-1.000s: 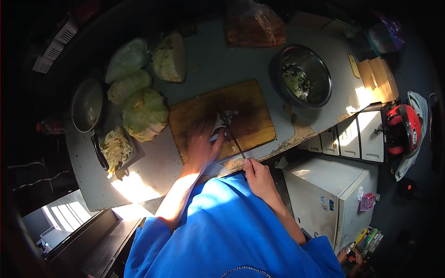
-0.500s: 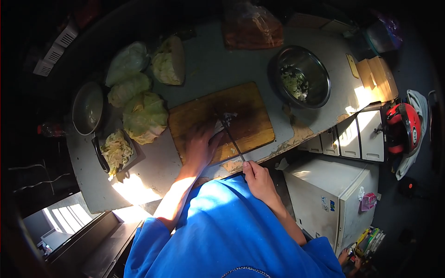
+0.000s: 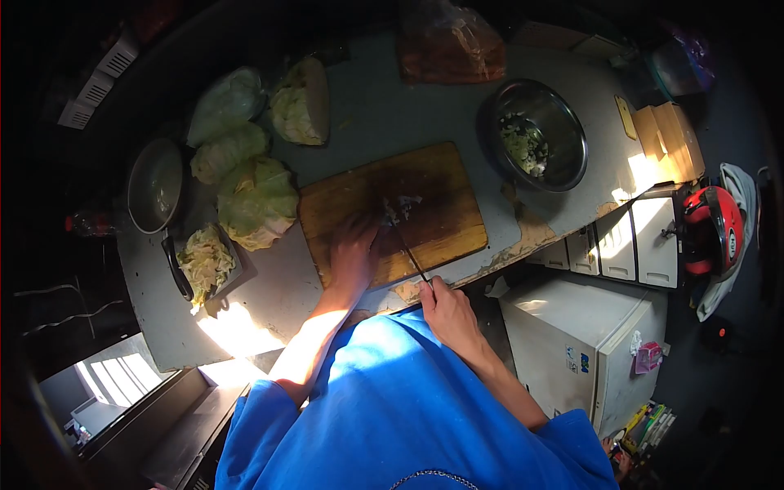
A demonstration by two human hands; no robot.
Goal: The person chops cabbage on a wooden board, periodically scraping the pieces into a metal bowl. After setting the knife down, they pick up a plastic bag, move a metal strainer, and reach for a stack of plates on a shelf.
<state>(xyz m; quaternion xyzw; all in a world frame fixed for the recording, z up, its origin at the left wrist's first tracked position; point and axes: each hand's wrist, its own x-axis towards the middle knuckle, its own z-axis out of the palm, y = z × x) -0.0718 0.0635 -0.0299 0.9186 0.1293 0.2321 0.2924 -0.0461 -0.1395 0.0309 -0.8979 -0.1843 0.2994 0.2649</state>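
Note:
A wooden cutting board (image 3: 445, 184) lies on the table in front of me. My right hand (image 3: 447, 309), at the table's near edge, is closed around the handle of a knife (image 3: 411, 255). Its blade slants up and left over the board, the tip among small pale chopped bits (image 3: 404, 206). My left hand (image 3: 353, 253) rests on the board's left part, left of the blade. Its fingers are bent and slightly blurred in shadow, over a pale vegetable piece that is mostly hidden.
Left of the board lie cabbages (image 3: 257, 204), a cut half cabbage (image 3: 298, 106), loose leaves (image 3: 206, 263) and a frying pan (image 3: 155, 186). A metal bowl (image 3: 569, 151) of chopped pieces stands right. Behind are a bagged orange-brown item (image 3: 453, 57); right below, a white fridge (image 3: 572, 327).
The knife and my right hand have shifted slightly left. My left fingers have drawn back a little to the left, and more of the chopped bits show.

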